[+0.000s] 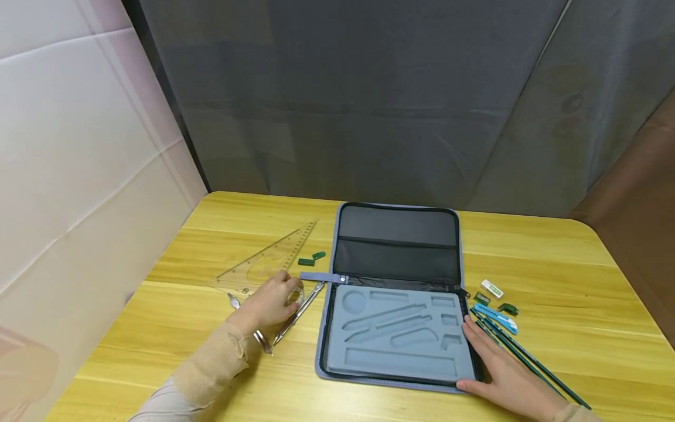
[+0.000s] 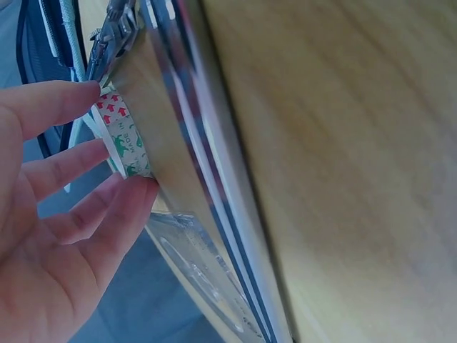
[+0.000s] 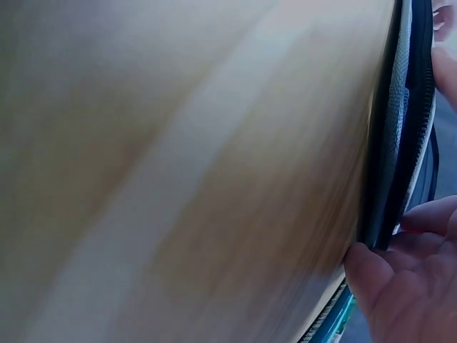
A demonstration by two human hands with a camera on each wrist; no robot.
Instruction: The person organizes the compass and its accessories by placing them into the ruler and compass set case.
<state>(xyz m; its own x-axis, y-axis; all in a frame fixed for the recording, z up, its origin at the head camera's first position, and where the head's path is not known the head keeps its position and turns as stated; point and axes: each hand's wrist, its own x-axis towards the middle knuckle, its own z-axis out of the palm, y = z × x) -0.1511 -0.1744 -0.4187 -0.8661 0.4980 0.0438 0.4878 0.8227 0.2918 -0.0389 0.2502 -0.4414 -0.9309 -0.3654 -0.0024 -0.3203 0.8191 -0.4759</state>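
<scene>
My left hand pinches a small roll of tape printed with red arrows and green marks, its thumb and fingertips on the rim. Beside this hand lies a metal compass; another metal drawing tool runs partly hidden beneath the hand. A clear set square lies just beyond. My right hand rests along the right edge of an unzipped pencil case, fingers extended and thumb near its front corner. The case's blue-grey foam insert has shaped hollows with nothing in them.
Two small green pieces lie left of the case's lid. To the right are an eraser, a green sharpener, another green piece, a blue cutter and several green pencils. A dark curtain hangs behind the table.
</scene>
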